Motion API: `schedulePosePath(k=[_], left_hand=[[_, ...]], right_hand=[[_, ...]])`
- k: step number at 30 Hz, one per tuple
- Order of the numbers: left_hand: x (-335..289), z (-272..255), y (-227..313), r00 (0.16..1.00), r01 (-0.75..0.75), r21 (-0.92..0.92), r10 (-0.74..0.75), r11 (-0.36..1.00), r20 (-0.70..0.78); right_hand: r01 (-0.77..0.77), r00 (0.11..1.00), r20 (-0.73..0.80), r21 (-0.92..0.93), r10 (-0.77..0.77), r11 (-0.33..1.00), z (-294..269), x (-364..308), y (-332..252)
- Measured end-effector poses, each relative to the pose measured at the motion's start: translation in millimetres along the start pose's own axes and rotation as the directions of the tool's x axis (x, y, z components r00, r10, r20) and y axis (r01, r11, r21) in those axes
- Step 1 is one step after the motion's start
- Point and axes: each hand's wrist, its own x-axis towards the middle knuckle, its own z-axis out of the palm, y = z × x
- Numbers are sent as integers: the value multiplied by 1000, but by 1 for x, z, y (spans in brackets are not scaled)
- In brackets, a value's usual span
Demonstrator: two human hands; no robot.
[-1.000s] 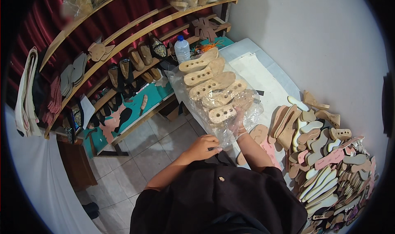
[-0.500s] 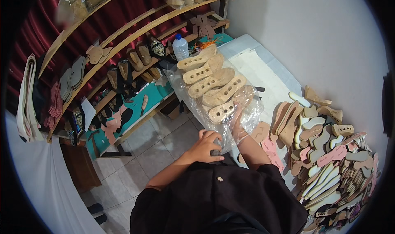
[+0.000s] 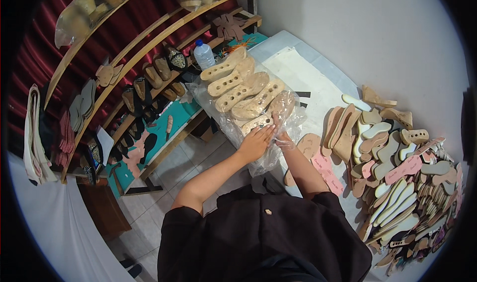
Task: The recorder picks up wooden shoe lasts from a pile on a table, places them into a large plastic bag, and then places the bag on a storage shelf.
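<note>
Several pale wooden wedge shoe soles [image 3: 242, 94] with round holes lie in a slanting row in a clear plastic bag [image 3: 263, 167] on the table. My left hand [image 3: 257, 142] rests on the nearest sole, fingers stretched out over it and the crumpled plastic. Beside it, my right hand [image 3: 281, 128] appears to be inside the bag, closed on the near end of the rightmost wooden shoe sole [image 3: 282, 105]. Clear film partly veils its fingers.
White sheets [image 3: 313, 76] cover the table. At right is a large heap of insoles and soles [image 3: 397, 182]. Wooden shelves [image 3: 144, 36] with shoes curve along the left. A water bottle [image 3: 203, 55] stands beyond the bag; a hammer [image 3: 116, 178] lies on the green bench [image 3: 171, 125].
My left hand has moved up and forward from the bag's near edge onto the nearest sole, its fingers straightening. The right hand stays at the rightmost sole. The whole view has shifted slightly.
</note>
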Motion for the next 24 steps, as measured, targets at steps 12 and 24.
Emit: schedulePosePath(k=[12,24], left_hand=[[-7,10,-3,999,-9,159,1,987,52],[-13,29,-7,1000,-4,213,-2,977,30]], right_hand=[[-29,984,-173,-328,-30,944,-115,-44,-27],[401,844,288,-899,-452,175,-102,-67,-88]])
